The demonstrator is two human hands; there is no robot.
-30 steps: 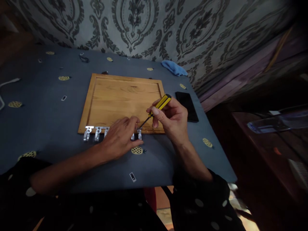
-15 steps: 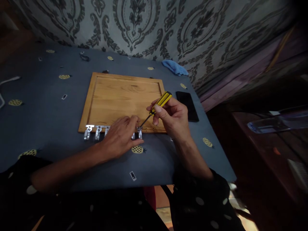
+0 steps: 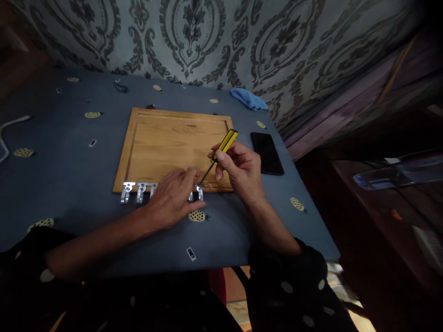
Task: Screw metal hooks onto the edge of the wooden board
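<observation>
A framed wooden board (image 3: 166, 145) lies flat on the table. Along its near edge runs a silver metal hook rail (image 3: 140, 188), with several hooks jutting over that edge. My left hand (image 3: 173, 196) is on top of the rail's middle, fingers bent over it and thumb stretched along the hooks, hiding part of it. Between thumb and fingers, my right hand (image 3: 244, 170) grips a screwdriver (image 3: 224, 145) by its yellow and black handle. The tool slants down to the left, its tip at the rail's right end; whether it sits in a screw is too small to tell.
Right of the board lies a black phone (image 3: 267, 153), with a blue cloth (image 3: 248, 98) behind it by the patterned wall. A white cable (image 3: 10, 123) is at the far left. The blue tablecloth (image 3: 104, 240) has a pineapple print. A small dark object (image 3: 120, 87) lies near the back.
My right hand and the screwdriver handle have shifted slightly left, and the handle stands a little steeper. The tip stays at the rail's right end; my left hand keeps its place.
</observation>
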